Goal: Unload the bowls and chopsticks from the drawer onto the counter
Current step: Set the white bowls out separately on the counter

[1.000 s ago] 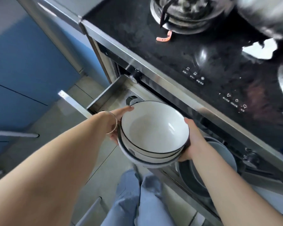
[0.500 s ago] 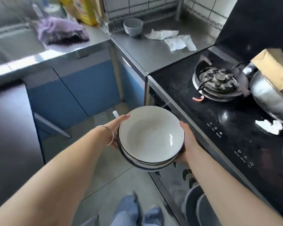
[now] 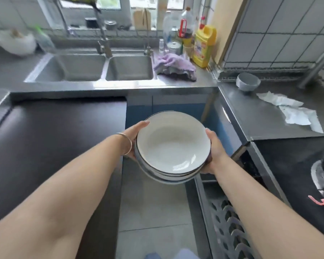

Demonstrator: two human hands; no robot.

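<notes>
Three or so nested white bowls (image 3: 173, 149), dark-rimmed, held in mid-air over the floor; left hand (image 3: 134, 140) and right hand (image 3: 212, 153) clasp opposite sides, fingers curled under, likely to steady the stack; steel counter (image 3: 254, 116) and open drawer (image 3: 226, 227) lie to the right

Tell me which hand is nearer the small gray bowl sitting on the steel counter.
Right. The right hand grips the bowl stack on the side toward the gray bowl; the left hand holds the far side.
</notes>
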